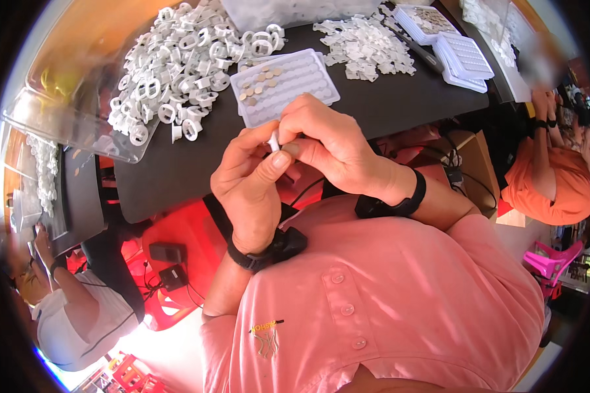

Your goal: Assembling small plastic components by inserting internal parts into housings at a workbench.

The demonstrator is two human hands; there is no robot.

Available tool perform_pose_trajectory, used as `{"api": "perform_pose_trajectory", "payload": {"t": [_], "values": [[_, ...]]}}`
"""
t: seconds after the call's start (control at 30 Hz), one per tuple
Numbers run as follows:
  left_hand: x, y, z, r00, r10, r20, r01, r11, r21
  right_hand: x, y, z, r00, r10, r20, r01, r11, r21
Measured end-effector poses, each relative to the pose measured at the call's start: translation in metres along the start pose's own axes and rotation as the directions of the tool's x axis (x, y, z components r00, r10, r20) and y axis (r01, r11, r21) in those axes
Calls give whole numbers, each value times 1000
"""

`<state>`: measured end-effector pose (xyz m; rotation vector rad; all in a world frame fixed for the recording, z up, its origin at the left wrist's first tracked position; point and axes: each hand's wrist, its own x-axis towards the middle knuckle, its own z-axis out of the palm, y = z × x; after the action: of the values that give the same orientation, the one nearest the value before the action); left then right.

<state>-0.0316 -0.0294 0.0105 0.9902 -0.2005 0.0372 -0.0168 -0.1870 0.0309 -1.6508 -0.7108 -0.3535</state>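
Observation:
My left hand (252, 171) is closed with thumb and fingers on a small white plastic part (274, 141), held just in front of the near edge of the table. My right hand (328, 141) meets it there, thumb and forefinger pinched at the same part. The fingers cover most of the part, so its full shape is hidden. Just beyond my hands lies a white compartment tray (295, 82) with several small round metallic discs (259, 84) at its left side.
A heap of white ring-shaped plastic parts (177, 62) spreads over the dark table (154, 187) at left. Small flat white pieces (367, 46) lie at back right, near a dark slim tool (423, 54) and stacked trays (464, 59). Other people sit at both sides.

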Motion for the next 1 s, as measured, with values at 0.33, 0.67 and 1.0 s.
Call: {"api": "perform_pose_trajectory", "payload": {"t": [0.33, 0.67, 1.0], "values": [[2, 6, -8, 998, -14, 54, 9, 996, 88, -10, -6, -32, 992, -96, -78, 46, 871, -490], [5, 9, 3, 996, -84, 30, 80, 988, 131, -51, 17, -158, 962, 55, -267, -271, 94, -958], [1, 7, 4, 997, -71, 27, 66, 988, 142, -64, 22, -175, 939, -95, -330, -300, 241, -923]]}}
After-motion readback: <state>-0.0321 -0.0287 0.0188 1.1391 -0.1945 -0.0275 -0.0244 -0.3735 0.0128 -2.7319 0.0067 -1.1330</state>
